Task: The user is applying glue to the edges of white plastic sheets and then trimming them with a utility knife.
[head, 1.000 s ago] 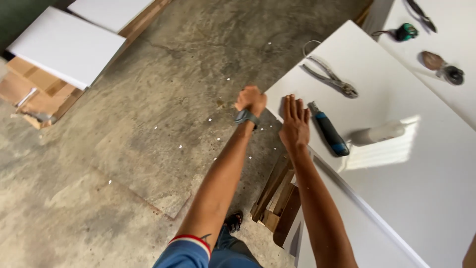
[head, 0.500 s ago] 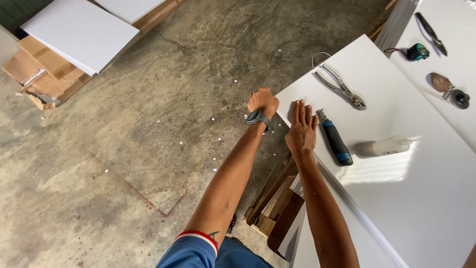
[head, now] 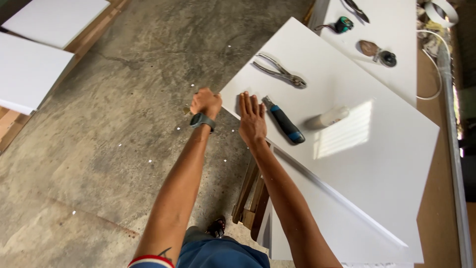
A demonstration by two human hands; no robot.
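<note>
A: White panel [head: 347, 164] laid flat, long axis running away and to the right; near corner just ahead of both hands.

B: Right hand [head: 252, 119] spread open, palm down on that corner, gripping nothing. Blue-handled tool [head: 283, 120] just beside it, to the right.

A: Left hand [head: 206, 102] fisted off the panel's left edge, over the floor; contents not discernible.

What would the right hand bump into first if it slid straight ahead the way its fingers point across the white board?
The right hand lies flat on the white board, fingers pointing up the picture. That line looks bare to the board's far edge; the pliers and the blue-handled tool lie to the right, though depth is hard to judge.
</note>
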